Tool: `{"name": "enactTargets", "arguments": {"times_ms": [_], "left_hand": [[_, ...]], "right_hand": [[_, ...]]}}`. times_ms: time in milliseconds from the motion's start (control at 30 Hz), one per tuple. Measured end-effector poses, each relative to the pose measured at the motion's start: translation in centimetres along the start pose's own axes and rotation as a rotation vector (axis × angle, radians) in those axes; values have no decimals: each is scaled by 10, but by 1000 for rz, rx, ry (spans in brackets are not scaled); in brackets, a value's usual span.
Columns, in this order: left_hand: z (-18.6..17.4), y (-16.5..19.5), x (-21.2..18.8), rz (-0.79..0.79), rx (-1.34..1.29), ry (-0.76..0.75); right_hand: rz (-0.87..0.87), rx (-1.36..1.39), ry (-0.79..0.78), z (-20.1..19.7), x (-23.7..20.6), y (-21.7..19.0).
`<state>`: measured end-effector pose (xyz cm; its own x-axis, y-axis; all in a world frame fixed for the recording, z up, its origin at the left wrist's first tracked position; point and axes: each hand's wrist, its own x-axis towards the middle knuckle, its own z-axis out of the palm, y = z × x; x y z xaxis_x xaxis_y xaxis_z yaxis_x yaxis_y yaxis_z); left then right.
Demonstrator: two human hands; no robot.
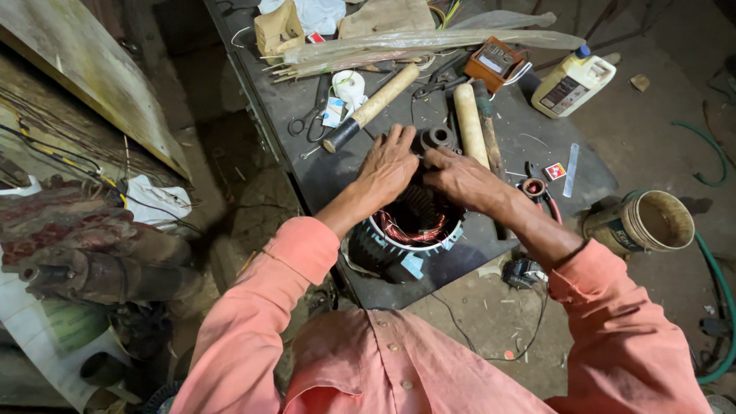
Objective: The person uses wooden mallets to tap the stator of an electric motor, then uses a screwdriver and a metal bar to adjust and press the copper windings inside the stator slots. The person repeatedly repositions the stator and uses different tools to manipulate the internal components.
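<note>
Hands together on top of a motor stator standing on end at near edge of dark bench, its bore axis pointing up toward camera; copper windings visible inside white rim; left hand flat over far left rim, fingers spread and pressing, gripping nothing; right hand alongside, just as near, fingertips curled down into bore, grip hidden; beyond, two wooden-handled mallets, scissors; open bucket on floor at right, seemingly empty; capped white jug, contents unseen.
</note>
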<state>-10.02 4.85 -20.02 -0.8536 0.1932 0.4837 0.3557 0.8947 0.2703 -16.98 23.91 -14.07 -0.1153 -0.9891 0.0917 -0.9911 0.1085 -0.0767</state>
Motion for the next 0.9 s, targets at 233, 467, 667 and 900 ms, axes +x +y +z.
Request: {"name": "enactTargets", "arguments": {"times_ms": [233,467,667,900], "left_hand": [[0,7,10,-7,162,-116],[-8,18,11,-24,308,-189],[-15,23,12,2,327,-225],[-22,20,6,14,275,-215]], "right_hand": [[38,110,64,3,-3,0],[2,-65,62,9,-6,-3],[18,19,134,9,-9,-5],[29,0,79,9,-7,-6]]}}
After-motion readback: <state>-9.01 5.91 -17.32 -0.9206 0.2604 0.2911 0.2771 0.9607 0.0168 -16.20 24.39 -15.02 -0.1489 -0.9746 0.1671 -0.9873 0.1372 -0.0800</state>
